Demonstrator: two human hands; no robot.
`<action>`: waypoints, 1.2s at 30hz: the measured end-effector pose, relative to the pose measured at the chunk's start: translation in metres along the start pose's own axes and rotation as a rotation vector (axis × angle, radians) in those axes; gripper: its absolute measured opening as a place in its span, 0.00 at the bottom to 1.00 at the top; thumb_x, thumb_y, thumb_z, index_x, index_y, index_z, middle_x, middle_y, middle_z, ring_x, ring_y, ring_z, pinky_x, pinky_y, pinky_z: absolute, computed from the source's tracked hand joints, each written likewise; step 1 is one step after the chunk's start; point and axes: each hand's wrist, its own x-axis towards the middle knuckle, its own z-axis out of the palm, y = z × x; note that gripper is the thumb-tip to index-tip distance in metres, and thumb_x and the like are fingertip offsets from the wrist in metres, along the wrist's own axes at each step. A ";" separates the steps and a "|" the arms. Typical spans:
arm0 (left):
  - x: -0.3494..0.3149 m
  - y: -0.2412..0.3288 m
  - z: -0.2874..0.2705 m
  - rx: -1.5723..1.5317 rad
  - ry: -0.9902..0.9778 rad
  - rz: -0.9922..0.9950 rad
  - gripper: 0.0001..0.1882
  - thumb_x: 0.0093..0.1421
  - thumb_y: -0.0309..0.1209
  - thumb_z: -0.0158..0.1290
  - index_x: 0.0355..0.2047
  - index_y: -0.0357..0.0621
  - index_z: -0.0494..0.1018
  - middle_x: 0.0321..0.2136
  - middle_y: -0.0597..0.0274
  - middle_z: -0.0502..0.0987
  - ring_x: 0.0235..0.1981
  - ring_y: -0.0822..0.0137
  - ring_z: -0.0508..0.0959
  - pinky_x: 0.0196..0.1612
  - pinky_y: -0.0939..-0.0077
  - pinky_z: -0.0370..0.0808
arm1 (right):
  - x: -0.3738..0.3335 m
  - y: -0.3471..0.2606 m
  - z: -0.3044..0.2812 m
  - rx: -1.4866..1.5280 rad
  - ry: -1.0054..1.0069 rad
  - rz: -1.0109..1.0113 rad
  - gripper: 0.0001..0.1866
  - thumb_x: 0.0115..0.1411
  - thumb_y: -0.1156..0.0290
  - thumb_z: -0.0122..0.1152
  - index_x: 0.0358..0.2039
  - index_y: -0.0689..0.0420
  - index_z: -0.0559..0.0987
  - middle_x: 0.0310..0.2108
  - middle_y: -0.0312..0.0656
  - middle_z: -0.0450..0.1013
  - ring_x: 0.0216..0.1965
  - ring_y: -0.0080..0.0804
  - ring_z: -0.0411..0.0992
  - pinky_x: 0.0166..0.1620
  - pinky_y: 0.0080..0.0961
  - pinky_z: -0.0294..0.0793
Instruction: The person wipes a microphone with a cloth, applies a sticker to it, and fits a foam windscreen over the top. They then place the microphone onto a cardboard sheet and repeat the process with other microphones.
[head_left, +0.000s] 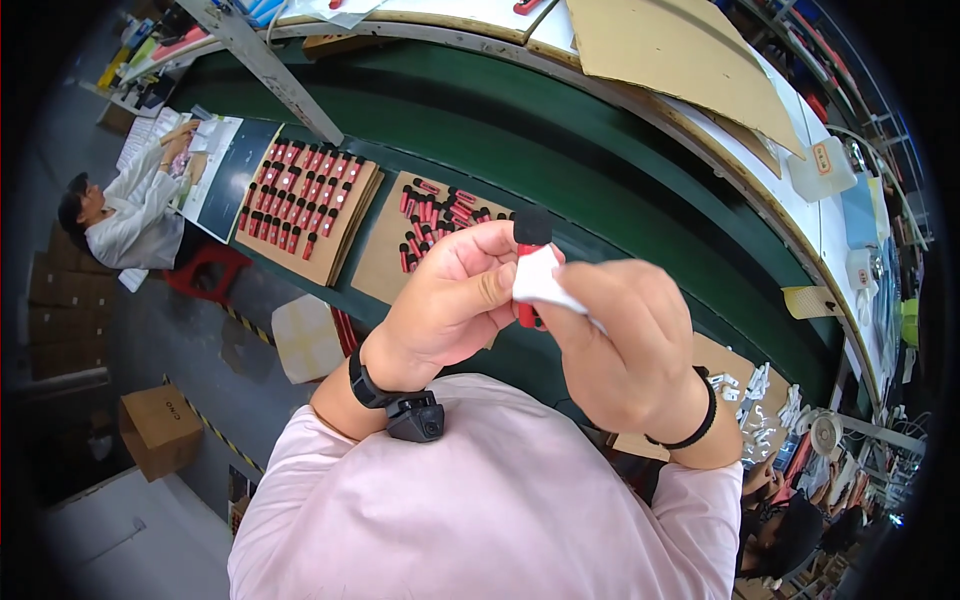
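Observation:
In front of my chest, my left hand (pixel 440 305) grips a small red tube with a rounded black head (pixel 532 226), held upright. Its thumb presses near a white cloth (pixel 540 278) that covers the tube's middle. My right hand (pixel 630 335) pinches that cloth against the tube from the other side. Just beyond my left hand, several similar red tubes (pixel 430 215) lie loosely on a brown cardboard sheet (pixel 375 258). The palm-side fingers of my right hand are partly hidden.
More red tubes stand in rows on a stacked cardboard board (pixel 328 255) to the left. A green bench (pixel 440 120) runs across, below a white shelf with cardboard (pixel 680 60). White parts (pixel 760 390) lie at right. A seated co-worker (pixel 135 225) works far left.

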 end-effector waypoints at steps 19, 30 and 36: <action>0.000 -0.004 -0.004 -0.044 -0.042 -0.044 0.19 0.64 0.33 0.55 0.52 0.37 0.69 0.44 0.61 0.77 0.41 0.71 0.78 0.45 0.74 0.75 | -0.003 0.009 0.007 0.012 0.017 0.019 0.12 0.40 0.82 0.68 0.29 0.67 0.80 0.34 0.46 0.74 0.29 0.40 0.72 0.29 0.33 0.70; 0.008 0.001 -0.016 -0.116 -0.092 -0.026 0.21 0.64 0.35 0.55 0.51 0.32 0.69 0.37 0.56 0.76 0.38 0.66 0.77 0.40 0.72 0.76 | -0.037 -0.018 -0.005 0.280 -0.122 0.037 0.12 0.35 0.83 0.65 0.26 0.66 0.79 0.35 0.48 0.74 0.28 0.41 0.72 0.27 0.33 0.70; 0.008 0.001 -0.016 -0.151 -0.162 -0.020 0.21 0.65 0.36 0.54 0.52 0.32 0.68 0.37 0.55 0.76 0.39 0.65 0.77 0.40 0.71 0.76 | -0.044 -0.019 -0.004 0.232 -0.133 0.127 0.10 0.37 0.80 0.67 0.23 0.66 0.79 0.33 0.46 0.74 0.29 0.39 0.72 0.29 0.31 0.73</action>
